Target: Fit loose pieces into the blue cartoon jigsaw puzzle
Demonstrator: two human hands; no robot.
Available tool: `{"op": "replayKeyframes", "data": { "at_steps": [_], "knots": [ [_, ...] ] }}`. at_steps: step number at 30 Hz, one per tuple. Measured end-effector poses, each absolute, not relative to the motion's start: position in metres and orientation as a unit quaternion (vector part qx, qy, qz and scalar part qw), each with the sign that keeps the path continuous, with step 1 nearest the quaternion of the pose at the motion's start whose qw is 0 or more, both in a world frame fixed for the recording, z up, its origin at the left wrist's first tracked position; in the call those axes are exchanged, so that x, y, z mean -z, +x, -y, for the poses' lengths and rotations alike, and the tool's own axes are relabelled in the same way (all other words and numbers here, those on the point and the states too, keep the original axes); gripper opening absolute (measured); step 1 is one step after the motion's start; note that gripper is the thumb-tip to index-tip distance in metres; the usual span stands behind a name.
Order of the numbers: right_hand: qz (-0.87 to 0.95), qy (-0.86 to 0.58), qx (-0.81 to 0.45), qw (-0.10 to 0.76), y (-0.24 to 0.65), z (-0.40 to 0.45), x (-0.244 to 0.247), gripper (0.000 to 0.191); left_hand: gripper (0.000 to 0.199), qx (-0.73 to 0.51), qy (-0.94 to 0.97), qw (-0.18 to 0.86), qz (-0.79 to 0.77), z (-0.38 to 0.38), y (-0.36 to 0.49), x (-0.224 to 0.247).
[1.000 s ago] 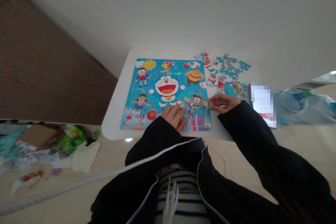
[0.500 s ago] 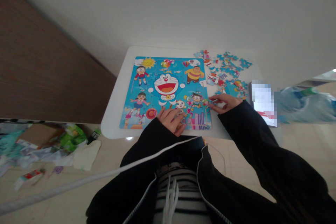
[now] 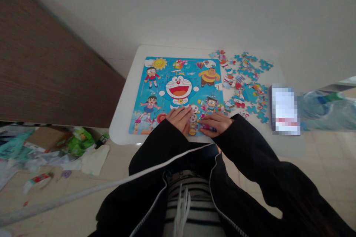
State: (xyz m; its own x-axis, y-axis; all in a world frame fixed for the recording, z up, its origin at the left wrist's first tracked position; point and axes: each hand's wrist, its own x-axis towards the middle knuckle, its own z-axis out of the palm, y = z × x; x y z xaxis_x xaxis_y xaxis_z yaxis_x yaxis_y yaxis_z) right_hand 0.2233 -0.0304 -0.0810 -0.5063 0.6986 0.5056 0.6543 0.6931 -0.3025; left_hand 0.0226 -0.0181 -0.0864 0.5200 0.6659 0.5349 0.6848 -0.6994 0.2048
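Note:
A blue cartoon jigsaw puzzle [image 3: 152, 90], mostly filled in, lies on the white table [image 3: 122, 118]. My left hand [image 3: 178, 119] rests flat over its lower middle, fingers stretched out. Just to the right, my right hand [image 3: 217, 123] is over the lower right part, with its fingers bent together and the tips at the puzzle surface. Whatever may be between those fingertips is too small to make out. Between the two hands, small white-faced figures [image 3: 193, 118] show on the puzzle. Loose jigsaw pieces [image 3: 250, 66] are spread right of the board.
A phone [image 3: 285, 109] with a lit screen lies at the table's right side, near a clear plastic bag [image 3: 325, 109]. A wall stands behind the table and a brown wooden panel [image 3: 55, 63] at left. Bags and a cardboard box [image 3: 46, 139] lie on the floor.
My right hand has moved left and nearer to me, from the puzzle's right edge to its lower right part beside my left hand. My left hand stays on the puzzle.

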Motion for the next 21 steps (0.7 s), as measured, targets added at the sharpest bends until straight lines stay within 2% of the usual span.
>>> {"op": "replayKeyframes", "data": {
  "at_steps": [3, 5, 11, 17, 21],
  "knots": [
    [0.858, -0.359, -0.018, 0.368, 0.218, 0.029, 0.080, 0.017, 0.029, 0.306, -0.875, -0.008, 0.374, 0.018, 0.020, 0.086],
    [0.856, -0.353, -0.018, 0.377, 0.215, 0.029, 0.080, 0.016, 0.028, 0.315, -0.875, -0.022, 0.368, 0.018, 0.018, 0.085],
    [0.858, -0.359, -0.031, 0.365, 0.216, 0.031, 0.077, 0.015, 0.026, 0.329, -0.875, -0.014, 0.356, 0.021, 0.015, 0.087],
    [0.821, -0.464, -0.022, 0.333, 0.222, 0.024, 0.075, 0.015, 0.028, 0.377, -0.850, -0.010, 0.367, 0.023, 0.016, 0.097],
    [0.842, -0.442, -0.021, 0.308, 0.224, 0.021, 0.084, 0.017, 0.027, 0.378, -0.852, -0.022, 0.361, 0.025, 0.014, 0.101]
  ]
}}
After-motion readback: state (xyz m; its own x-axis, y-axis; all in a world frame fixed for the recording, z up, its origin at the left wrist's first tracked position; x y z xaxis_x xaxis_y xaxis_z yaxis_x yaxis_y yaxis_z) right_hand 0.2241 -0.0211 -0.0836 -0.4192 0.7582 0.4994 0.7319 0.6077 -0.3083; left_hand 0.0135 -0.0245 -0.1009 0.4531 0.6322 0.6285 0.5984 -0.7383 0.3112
